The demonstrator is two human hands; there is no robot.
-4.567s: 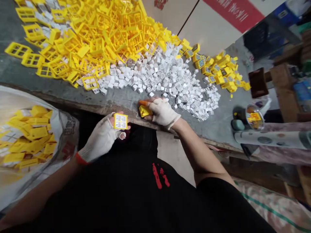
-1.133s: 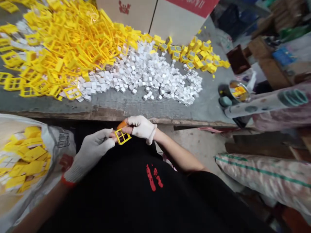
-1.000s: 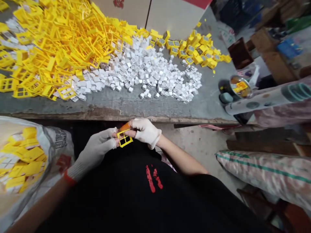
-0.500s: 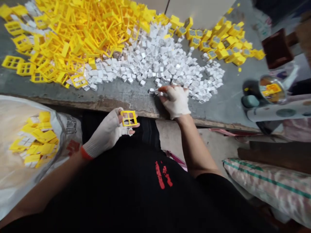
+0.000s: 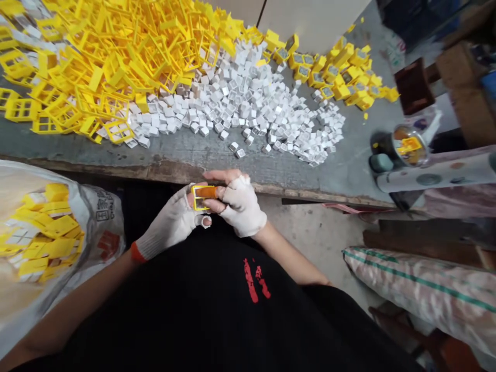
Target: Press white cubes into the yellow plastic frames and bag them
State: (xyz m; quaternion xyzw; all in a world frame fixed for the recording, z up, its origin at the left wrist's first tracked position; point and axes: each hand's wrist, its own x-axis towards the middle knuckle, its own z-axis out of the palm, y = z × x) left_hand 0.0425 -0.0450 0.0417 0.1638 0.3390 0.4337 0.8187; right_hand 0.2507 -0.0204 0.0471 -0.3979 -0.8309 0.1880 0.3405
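Observation:
Both my hands wear white fingerless gloves and meet just below the table's front edge. My left hand [image 5: 170, 223] is closed on a small yellow four-window frame [image 5: 198, 197]. My right hand [image 5: 238, 204] is curled against that frame, its orange-capped finger lying across the frame's face; whether it holds a white cube is hidden. On the table above lie a large heap of yellow frames [image 5: 116, 57] and a spread of small white cubes [image 5: 248, 111].
Filled yellow pieces [image 5: 341, 72] lie at the table's far right. A white sack [image 5: 96, 206] with finished yellow pieces stands at my left. A round tin [image 5: 408, 144], a patterned roll [image 5: 434, 173] and a dark box [image 5: 413, 85] are at the right. Cardboard boxes [image 5: 310, 18] stand behind.
My right hand has come back from the white cubes on the table to the frame in my left hand. The left hand has barely moved.

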